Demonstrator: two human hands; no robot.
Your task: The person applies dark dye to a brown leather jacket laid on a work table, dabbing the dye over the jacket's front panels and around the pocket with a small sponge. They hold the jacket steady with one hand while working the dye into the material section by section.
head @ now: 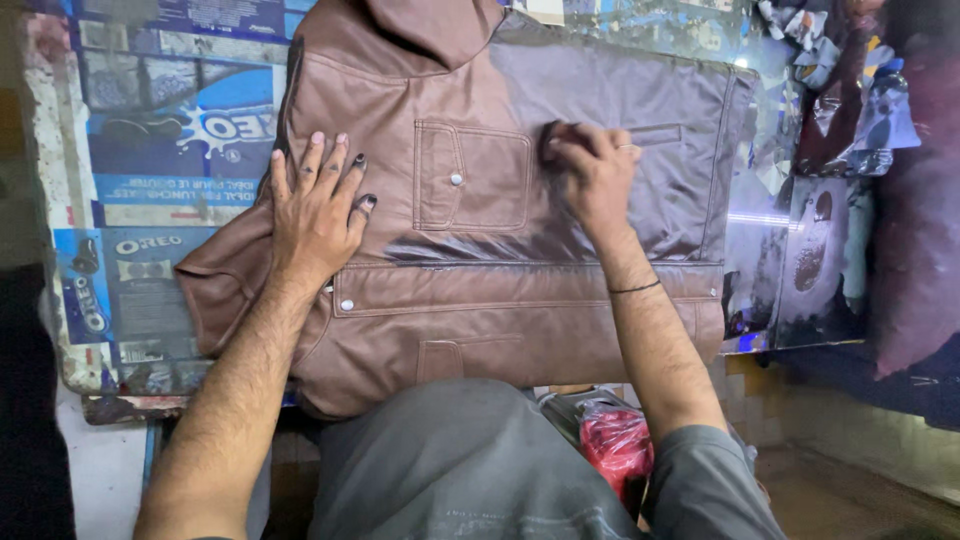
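The left hand [318,205] lies flat, fingers spread, on a brown leather jacket [480,260]; the right hand [592,172] clamps a small dark pad [553,135] pressed against it beside the chest pocket [472,178]. The jacket lies spread across the bench [150,200], glossy near the pad. A red bag [615,445] sits below the bench edge.

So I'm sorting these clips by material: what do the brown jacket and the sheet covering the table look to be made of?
The brown jacket looks like leather or faux leather: smooth, with a soft sheen, stitched seams and metal snaps. Its right side is darker and glossier where the right hand presses a dark pad; the left hand lies flat. The table covering seems glossy printed plastic or laminated packaging film, judging by reflections.
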